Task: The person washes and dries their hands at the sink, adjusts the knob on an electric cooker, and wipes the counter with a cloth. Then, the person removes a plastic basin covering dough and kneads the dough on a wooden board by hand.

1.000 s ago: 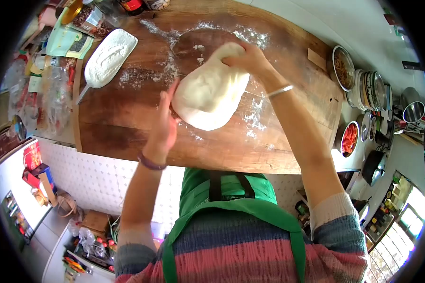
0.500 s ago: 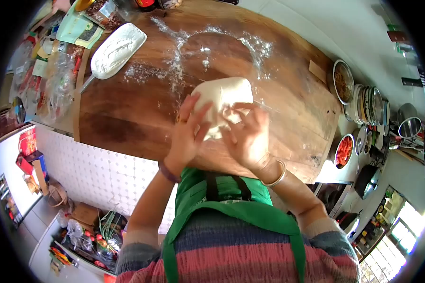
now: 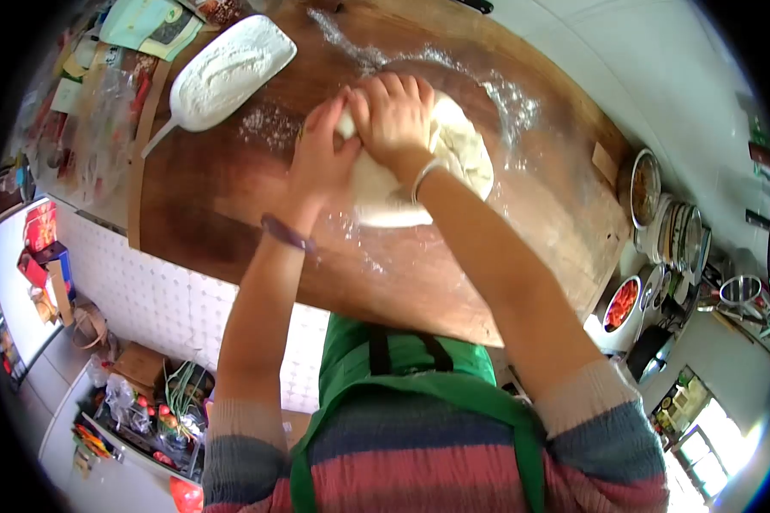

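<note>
A large pale lump of dough (image 3: 464, 158) lies on the floured wooden board (image 3: 205, 209), its right side creased and folded. My right hand (image 3: 393, 120) is laid over its upper left part, fingers together and curled over the far edge. Against the dough's left end, my left hand (image 3: 321, 162) grips with its fingers bent and its thumb towards the right hand. Part of the dough is hidden beneath both hands. Loose flour (image 3: 513, 107) is scattered in streaks beyond the dough.
A scoop (image 3: 162, 132) heaped with flour rests at the board's upper left. Plastic bags (image 3: 94, 145) crowd the left side. Along the right stand a metal bowl (image 3: 645, 190), stacked plates (image 3: 683, 235) and a bowl (image 3: 609, 332) of red pieces.
Both hands have moved away from my body, from the dough's near side onto its far left part. The dough has turned and spread wider. The camera view has shifted slightly.
</note>
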Demonstrator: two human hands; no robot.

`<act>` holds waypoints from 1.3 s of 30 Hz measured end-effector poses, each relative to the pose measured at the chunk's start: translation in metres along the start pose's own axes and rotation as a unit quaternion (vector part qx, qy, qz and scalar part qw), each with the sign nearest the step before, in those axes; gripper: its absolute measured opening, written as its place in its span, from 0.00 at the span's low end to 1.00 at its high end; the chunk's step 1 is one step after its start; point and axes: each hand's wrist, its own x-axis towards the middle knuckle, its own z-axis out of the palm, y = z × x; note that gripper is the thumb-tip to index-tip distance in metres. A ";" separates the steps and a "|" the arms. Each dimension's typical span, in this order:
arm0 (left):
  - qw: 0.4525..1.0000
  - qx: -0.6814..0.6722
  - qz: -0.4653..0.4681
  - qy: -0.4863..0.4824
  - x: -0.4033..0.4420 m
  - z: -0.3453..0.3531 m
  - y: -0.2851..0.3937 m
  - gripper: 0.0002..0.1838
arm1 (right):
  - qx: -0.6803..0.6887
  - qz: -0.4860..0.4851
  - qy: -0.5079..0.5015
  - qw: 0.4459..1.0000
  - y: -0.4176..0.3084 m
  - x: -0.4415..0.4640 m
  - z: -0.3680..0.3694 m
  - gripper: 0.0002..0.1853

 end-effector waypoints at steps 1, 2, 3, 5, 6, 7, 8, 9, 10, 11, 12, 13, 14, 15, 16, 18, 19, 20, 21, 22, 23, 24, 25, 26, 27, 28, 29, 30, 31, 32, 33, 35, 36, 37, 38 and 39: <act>0.991 -0.116 -0.051 -0.032 -0.008 -0.002 -0.002 0.32 | 0.031 0.029 -0.080 0.996 -0.002 0.006 -0.007 0.23; 0.968 -0.228 -0.092 -0.055 -0.002 -0.007 0.001 0.32 | 0.059 0.040 -0.191 0.979 0.005 0.016 -0.017 0.28; 0.956 -0.261 -0.125 -0.053 -0.005 -0.010 0.005 0.32 | 0.329 0.148 -0.280 0.890 0.026 0.028 -0.038 0.29; 0.919 -0.329 -0.205 -0.067 -0.026 -0.015 0.027 0.32 | 0.564 0.264 -0.275 0.733 0.046 0.032 -0.102 0.31; 0.918 -0.321 -0.226 -0.055 -0.034 -0.013 0.036 0.32 | 0.558 0.272 -0.204 0.757 0.050 0.029 -0.124 0.32; 0.916 -0.313 -0.246 -0.048 -0.044 -0.011 0.046 0.32 | 0.363 0.216 -0.299 0.856 0.073 0.021 -0.117 0.33; 0.914 -0.305 -0.264 -0.039 -0.052 -0.009 0.057 0.32 | 0.145 0.146 -0.376 0.904 0.109 0.013 -0.092 0.34; 0.918 -0.307 -0.250 -0.022 -0.068 0.002 0.057 0.31 | 0.096 0.205 -0.353 0.908 0.112 0.003 -0.080 0.34; 0.888 -0.376 -0.265 -0.001 -0.080 0.006 0.068 0.31 | 0.052 0.265 -0.328 0.905 0.114 -0.007 -0.069 0.33; 0.851 -0.443 -0.281 0.019 -0.095 0.011 0.080 0.32 | 0.099 0.255 -0.342 0.899 0.103 -0.003 -0.069 0.26; 0.809 -0.506 -0.297 0.040 -0.109 0.014 0.089 0.32 | 0.148 0.245 -0.355 0.890 0.093 0.002 -0.071 0.20; 0.785 -0.537 -0.303 0.065 -0.123 0.021 0.086 0.32 | 0.146 0.224 -0.374 0.888 0.071 0.009 -0.081 0.19; 0.782 -0.533 -0.316 0.061 -0.133 0.019 0.085 0.32 | 0.143 0.201 -0.391 0.887 0.040 0.018 -0.099 0.17; 0.779 -0.530 -0.330 0.059 -0.143 0.013 0.084 0.32 | 0.140 0.177 -0.409 0.884 0.015 0.016 -0.110 0.16; 0.775 -0.526 -0.345 0.056 -0.151 0.006 0.079 0.32 | 0.105 0.074 -0.348 0.929 -0.007 -0.001 -0.115 0.12; 0.881 -0.333 -0.311 0.126 -0.156 -0.017 0.047 0.22 | -0.030 -0.151 -0.167 0.974 -0.036 -0.074 -0.102 0.09; 0.931 -0.239 -0.213 0.175 -0.141 -0.029 0.050 0.19 | -0.065 -0.223 -0.134 0.963 -0.053 -0.104 -0.107 0.07; 0.955 -0.192 -0.139 0.178 -0.122 -0.037 0.064 0.17 | 0.030 -0.221 -0.103 0.969 -0.062 -0.133 -0.104 0.07; 0.970 -0.144 -0.064 0.185 -0.102 -0.044 0.077 0.16 | 0.050 -0.239 -0.111 0.963 -0.074 -0.149 -0.114 0.10; 0.979 -0.148 -0.019 0.139 -0.087 -0.039 0.093 0.15 | 0.090 -0.191 -0.113 0.971 -0.075 -0.152 -0.122 0.10; 0.999 -0.015 0.036 0.009 -0.079 -0.039 0.096 0.14 | 0.131 -0.140 -0.118 0.974 -0.073 -0.154 -0.135 0.11; 0.988 0.112 0.026 -0.103 -0.090 -0.027 0.094 0.16 | 0.171 -0.092 -0.123 0.973 -0.067 -0.152 -0.146 0.11; 0.983 0.164 0.063 -0.048 -0.104 -0.021 0.098 0.16 | 0.085 -0.036 -0.034 0.995 -0.060 -0.145 -0.152 0.16; 0.971 0.217 0.098 0.002 -0.119 -0.015 0.103 0.17 | 0.061 -0.012 -0.034 0.997 -0.051 -0.139 -0.147 0.21; 0.969 0.227 0.098 0.030 -0.134 -0.008 0.103 0.17 | 0.039 -0.027 -0.051 0.998 -0.049 -0.149 -0.132 0.23; 0.965 0.236 0.099 0.057 -0.146 -0.001 0.098 0.18 | 0.017 -0.043 -0.067 0.997 -0.046 -0.166 -0.111 0.25; 0.954 0.261 0.117 0.091 -0.152 0.007 0.090 0.19 | 0.022 -0.038 -0.038 0.998 -0.047 -0.173 -0.101 0.25; 0.953 0.260 0.119 0.100 -0.150 0.013 0.077 0.19 | 0.030 -0.036 -0.031 0.998 -0.041 -0.174 -0.089 0.25; 0.952 0.257 0.124 0.107 -0.138 0.016 0.066 0.18 | 0.035 -0.030 -0.022 0.999 -0.036 -0.167 -0.079 0.25; 0.952 0.253 0.129 0.116 -0.120 0.017 0.058 0.18 | 0.039 -0.026 -0.013 0.999 -0.033 -0.154 -0.071 0.24; 0.950 0.251 0.130 0.129 -0.096 0.018 0.048 0.18 | 0.041 -0.018 -0.017 0.999 -0.027 -0.136 -0.060 0.24; 0.953 0.271 0.079 0.106 -0.048 0.010 0.040 0.16 | 0.040 -0.004 -0.003 0.999 -0.019 -0.090 -0.044 0.22; 0.951 0.274 0.074 0.123 -0.025 0.008 0.033 0.14 | 0.041 0.008 0.005 0.999 -0.015 -0.069 -0.034 0.18; 0.949 0.262 0.069 0.160 -0.004 0.009 0.025 0.10 | 0.033 0.024 0.033 0.999 -0.012 -0.051 -0.021 0.13; 0.944 0.268 0.050 0.187 0.014 0.011 0.018 0.11 | 0.025 0.038 0.053 0.998 -0.006 -0.036 -0.008 0.12; 0.954 0.257 -0.031 0.154 0.026 0.010 0.018 0.17 | 0.016 0.059 0.030 0.998 -0.003 -0.022 -0.003 0.13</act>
